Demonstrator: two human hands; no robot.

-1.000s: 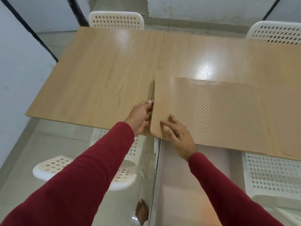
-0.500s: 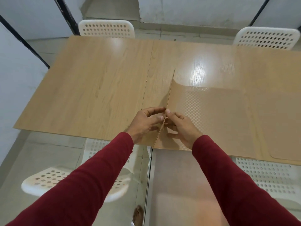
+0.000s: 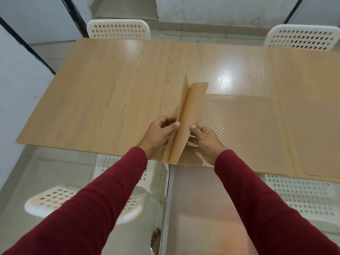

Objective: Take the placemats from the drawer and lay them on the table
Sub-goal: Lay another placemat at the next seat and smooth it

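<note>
A stack of tan placemats [image 3: 242, 126] lies on the wooden table [image 3: 110, 92], right of the centre seam and near the front edge. Its left end is lifted: two mat edges [image 3: 187, 118] stand up almost vertical and curl apart. My left hand [image 3: 158, 135] pinches the left raised mat from the left side. My right hand [image 3: 206, 140] holds the right raised mat with thumb on it and fingers beneath. Another tan mat [image 3: 323, 144] lies flat at the far right of the table.
White perforated chairs stand around the table: two at the far side [image 3: 117, 30] [image 3: 301, 37], two at the near side [image 3: 77, 203] [image 3: 301, 196]. A shiny tiled floor [image 3: 198, 208] lies below. A grey wall [image 3: 18, 89] runs close along the left.
The left end of the mats went from lying flat to standing upright, and the top mats have now curled apart. Both hands shifted from pressing the corner to gripping the raised edges.
</note>
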